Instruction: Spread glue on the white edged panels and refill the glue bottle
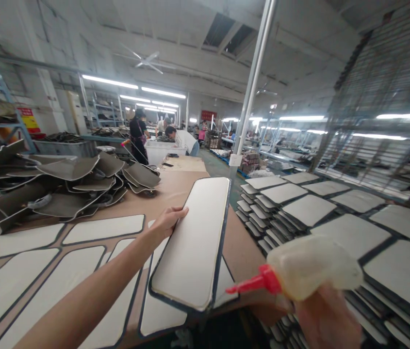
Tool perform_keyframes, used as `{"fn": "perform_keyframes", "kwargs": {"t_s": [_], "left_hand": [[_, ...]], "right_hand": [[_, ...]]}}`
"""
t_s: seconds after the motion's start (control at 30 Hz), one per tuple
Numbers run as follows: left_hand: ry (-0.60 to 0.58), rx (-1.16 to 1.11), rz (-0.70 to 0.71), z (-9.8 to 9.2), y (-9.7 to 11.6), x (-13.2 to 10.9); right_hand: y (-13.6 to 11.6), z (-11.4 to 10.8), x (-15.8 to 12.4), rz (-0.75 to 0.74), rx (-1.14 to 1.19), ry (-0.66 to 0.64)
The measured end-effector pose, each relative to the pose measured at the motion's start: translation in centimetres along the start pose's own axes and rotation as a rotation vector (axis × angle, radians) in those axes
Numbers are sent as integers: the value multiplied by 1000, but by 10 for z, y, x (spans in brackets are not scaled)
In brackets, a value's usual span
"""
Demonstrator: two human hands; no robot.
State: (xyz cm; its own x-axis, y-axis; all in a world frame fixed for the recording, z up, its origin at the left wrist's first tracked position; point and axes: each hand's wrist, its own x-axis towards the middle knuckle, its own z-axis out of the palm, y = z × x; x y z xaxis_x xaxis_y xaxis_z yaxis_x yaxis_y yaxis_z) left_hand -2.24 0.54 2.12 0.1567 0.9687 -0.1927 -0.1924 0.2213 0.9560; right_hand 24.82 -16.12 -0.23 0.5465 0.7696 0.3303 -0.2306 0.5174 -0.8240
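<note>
My left hand grips the left edge of a long white panel with a dark rim and holds it tilted up above the brown worktable. My right hand, at the lower right, is wrapped round a pale squeeze bottle. Its red nozzle points left toward the near end of the panel. More white panels of the same kind lie flat on the table under and beside the lifted one.
A heap of grey curved pieces covers the table's far left. Stacks of white panels fill racks on the right, behind them a wire shelf. A metal pole stands ahead. People work at a far table.
</note>
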Motion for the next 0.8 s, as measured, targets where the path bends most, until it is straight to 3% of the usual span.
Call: {"fn": "perform_keyframes", "kwargs": {"t_s": [0.17, 0.3, 0.43, 0.6, 0.8], "left_hand": [[-85, 30, 18, 2, -9, -13], [-195, 39, 33, 2, -14, -23], [-207, 28, 23, 4, -11, -28], [-132, 14, -23, 6, -7, -23], [-72, 25, -19, 3, -11, -8]], "right_hand": [[-14, 25, 45, -108, 110, 128], [-13, 31, 69, -197, 101, 91], [-9, 28, 80, -220, 85, 50], [4, 15, 64, -75, 70, 42], [29, -8, 4, 265, 67, -98]]}}
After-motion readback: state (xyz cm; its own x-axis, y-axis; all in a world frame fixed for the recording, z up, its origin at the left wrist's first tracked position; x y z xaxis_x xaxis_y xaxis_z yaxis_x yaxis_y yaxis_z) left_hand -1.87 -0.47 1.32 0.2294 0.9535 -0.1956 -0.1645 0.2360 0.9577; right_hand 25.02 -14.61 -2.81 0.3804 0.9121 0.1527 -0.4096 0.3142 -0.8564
